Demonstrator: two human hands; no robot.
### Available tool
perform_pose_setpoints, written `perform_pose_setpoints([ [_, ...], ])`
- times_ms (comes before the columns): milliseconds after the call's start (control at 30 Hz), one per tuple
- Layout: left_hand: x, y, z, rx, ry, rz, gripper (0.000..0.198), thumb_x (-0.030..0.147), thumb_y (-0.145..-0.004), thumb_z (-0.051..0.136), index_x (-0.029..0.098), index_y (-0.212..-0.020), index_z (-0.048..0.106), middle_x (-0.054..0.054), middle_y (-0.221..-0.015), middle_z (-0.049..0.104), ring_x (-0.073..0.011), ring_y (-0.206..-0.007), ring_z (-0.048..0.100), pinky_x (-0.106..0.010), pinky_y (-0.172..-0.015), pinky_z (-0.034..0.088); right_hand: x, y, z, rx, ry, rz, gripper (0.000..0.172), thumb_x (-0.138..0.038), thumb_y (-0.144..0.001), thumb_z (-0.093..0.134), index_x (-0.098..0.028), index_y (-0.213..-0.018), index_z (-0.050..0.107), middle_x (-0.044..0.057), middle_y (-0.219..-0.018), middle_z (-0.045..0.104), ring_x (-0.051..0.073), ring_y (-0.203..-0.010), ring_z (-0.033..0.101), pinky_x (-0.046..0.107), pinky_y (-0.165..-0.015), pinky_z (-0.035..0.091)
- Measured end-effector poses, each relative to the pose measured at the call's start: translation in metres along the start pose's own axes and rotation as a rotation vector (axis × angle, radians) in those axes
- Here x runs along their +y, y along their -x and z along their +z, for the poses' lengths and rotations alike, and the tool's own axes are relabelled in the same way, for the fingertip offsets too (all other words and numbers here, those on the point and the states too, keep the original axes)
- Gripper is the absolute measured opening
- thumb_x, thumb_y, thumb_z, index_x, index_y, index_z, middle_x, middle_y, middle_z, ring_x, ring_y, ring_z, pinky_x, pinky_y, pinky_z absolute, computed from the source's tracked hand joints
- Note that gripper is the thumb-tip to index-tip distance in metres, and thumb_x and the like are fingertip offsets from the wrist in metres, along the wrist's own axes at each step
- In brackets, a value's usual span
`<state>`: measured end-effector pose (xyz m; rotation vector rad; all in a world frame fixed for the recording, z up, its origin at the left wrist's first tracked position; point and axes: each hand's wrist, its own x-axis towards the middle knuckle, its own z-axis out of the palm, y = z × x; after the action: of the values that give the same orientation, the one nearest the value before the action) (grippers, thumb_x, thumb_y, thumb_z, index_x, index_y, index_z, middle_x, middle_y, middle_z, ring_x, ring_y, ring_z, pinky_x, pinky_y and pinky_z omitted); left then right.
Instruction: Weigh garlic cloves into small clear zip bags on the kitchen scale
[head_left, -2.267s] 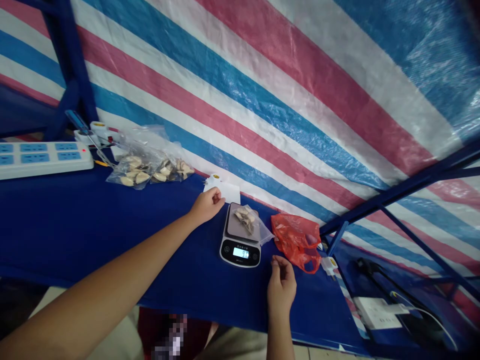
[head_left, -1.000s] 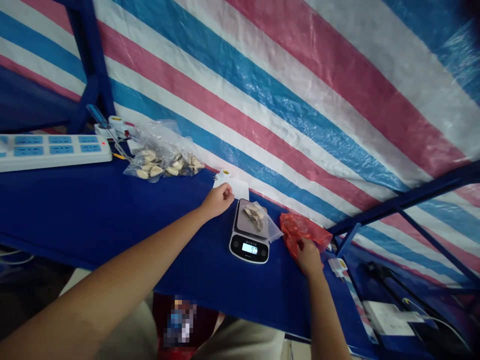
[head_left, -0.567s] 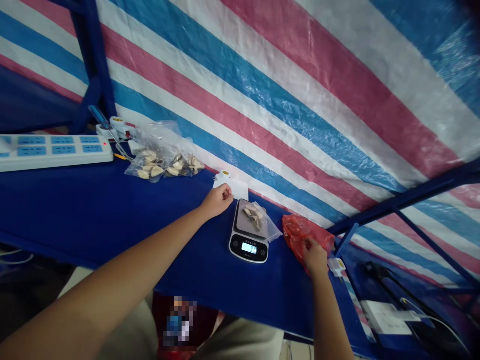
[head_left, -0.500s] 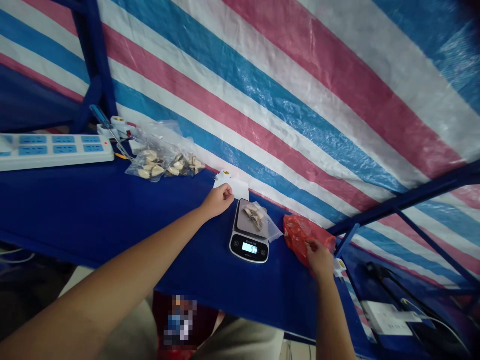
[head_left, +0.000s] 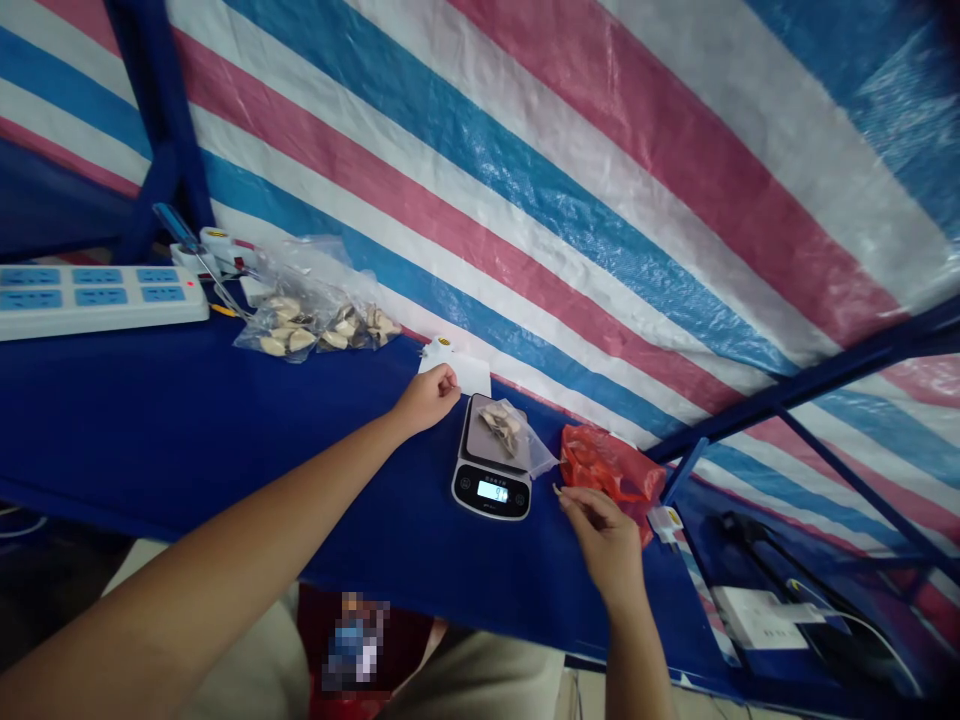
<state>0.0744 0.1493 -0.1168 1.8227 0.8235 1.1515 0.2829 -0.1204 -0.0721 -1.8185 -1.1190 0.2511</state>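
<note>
A small digital scale (head_left: pixel 471 487) stands on the blue table (head_left: pixel 150 420) with its display lit. A clear bag of pale pieces (head_left: pixel 501 428) lies on its platform. My left hand (head_left: pixel 426 399) rests just left of the scale, fingers pinched on the edge of a white card (head_left: pixel 471 374). My right hand (head_left: pixel 602 534) hovers right of the scale, in front of a red plastic bag (head_left: pixel 611 465). Its fingertips are pinched together and point at the scale; what they hold, if anything, is too small to make out.
At the far left lie a white power strip (head_left: pixel 90 298), a blue-handled screwdriver (head_left: pixel 169 224) and clear bags of pale pieces (head_left: pixel 311 318). A striped tarpaulin (head_left: pixel 570 180) backs the table. A white adapter with cables (head_left: pixel 754 617) lies lower right beyond blue frame bars (head_left: pixel 817 380).
My right hand went into the red bag, then drew back out toward the scale with its fingertips pinched. My left hand stayed on the white card.
</note>
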Motion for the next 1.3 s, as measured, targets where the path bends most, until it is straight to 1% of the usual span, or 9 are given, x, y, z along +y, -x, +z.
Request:
perform_pose_setpoints([
  [100,0.000,0.000,0.000,-0.001,0.002,0.001,0.008,0.024,-0.077,0.060,0.021,-0.076,0.053,0.007,-0.060,0.051,-0.0122,-0.058,0.048,-0.027,-0.063,0.039,-0.009,-0.012,0.021,0.075,-0.041,0.064,0.035,-0.048,-0.071,0.082,-0.019,-0.090,0.080,0.011,-0.094,0.078,0.026,-0.087,0.074,0.041,-0.085,0.060],
  [200,0.000,0.001,-0.001,0.012,0.000,-0.001,0.008,0.025,-0.077,0.059,0.021,-0.076,0.053,0.007,-0.059,0.051,-0.0122,-0.057,0.048,-0.027,-0.063,0.039,-0.010,-0.012,0.035,0.141,-0.305,0.185,0.042,-0.044,-0.060,0.090,-0.016,-0.089,0.076,0.011,-0.094,0.079,0.027,-0.090,0.076,0.040,-0.088,0.061],
  [333,0.001,0.000,0.000,0.027,0.001,0.003,0.007,0.025,-0.078,0.058,0.021,-0.077,0.053,0.006,-0.060,0.053,-0.0120,-0.056,0.050,-0.026,-0.061,0.040,0.011,0.011,0.036,0.401,-0.501,0.320,0.050,-0.046,-0.051,0.094,-0.016,-0.080,0.068,0.007,-0.081,0.077,0.021,-0.072,0.075,0.030,-0.073,0.063],
  [567,-0.002,-0.002,-0.002,0.096,-0.003,0.022,0.010,0.027,-0.079,0.060,0.022,-0.083,0.052,0.006,-0.064,0.055,-0.0127,-0.059,0.053,-0.027,-0.063,0.043,0.032,0.032,0.041,0.339,-0.426,0.370,0.058,-0.061,-0.061,0.085,-0.015,-0.090,0.066,0.004,-0.076,0.071,0.017,-0.061,0.067,0.028,-0.056,0.058],
  [667,-0.003,-0.005,-0.004,0.149,-0.006,0.039,0.014,0.031,-0.080,0.061,0.022,-0.087,0.053,0.004,-0.073,0.060,-0.0135,-0.066,0.058,-0.028,-0.068,0.045,0.031,0.032,0.044,0.371,-0.341,0.310,0.051,-0.061,-0.065,0.082,-0.018,-0.080,0.059,-0.003,-0.064,0.059,0.011,-0.053,0.054,0.022,-0.048,0.048],
  [800,0.002,-0.005,-0.006,0.213,-0.018,0.070,0.018,0.036,-0.080,0.062,0.021,-0.078,0.052,0.002,-0.077,0.060,-0.0138,-0.070,0.058,-0.026,-0.065,0.042,0.034,0.036,0.044,0.516,-0.241,0.273,0.065,-0.051,-0.065,0.084,-0.026,-0.062,0.024,-0.011,-0.053,0.025,0.006,-0.046,0.025,0.022,-0.040,0.028],
  [933,0.011,-0.001,-0.010,0.278,-0.032,0.083,0.031,0.041,-0.082,0.061,0.022,-0.065,0.043,0.005,-0.059,0.046,-0.0109,-0.057,0.044,-0.027,-0.060,0.035,0.036,0.041,0.044,0.640,-0.375,0.360,0.064,-0.042,-0.068,0.081,-0.028,-0.062,0.019,-0.010,-0.054,0.019,0.007,-0.046,0.022,0.025,-0.040,0.022],
  [1133,0.014,-0.004,-0.012,0.327,-0.060,0.077,0.052,0.044,-0.079,0.060,0.023,-0.053,0.021,0.007,-0.052,0.021,-0.0090,-0.051,0.023,-0.029,-0.055,0.022,0.042,0.040,0.045,0.582,-0.306,0.357,0.064,-0.047,-0.069,0.079,-0.028,-0.062,0.018,-0.010,-0.055,0.018,0.008,-0.048,0.020,0.025,-0.042,0.020],
  [1300,0.007,-0.006,-0.001,0.204,-0.053,0.062,0.047,0.034,-0.079,0.051,0.023,-0.051,0.015,0.006,-0.050,0.014,-0.0085,-0.047,0.019,-0.030,-0.051,0.019,0.043,0.040,0.044,0.493,-0.121,0.313,0.059,-0.053,-0.074,0.072,-0.027,-0.062,0.020,-0.009,-0.056,0.018,0.008,-0.051,0.019,0.025,-0.044,0.020],
])
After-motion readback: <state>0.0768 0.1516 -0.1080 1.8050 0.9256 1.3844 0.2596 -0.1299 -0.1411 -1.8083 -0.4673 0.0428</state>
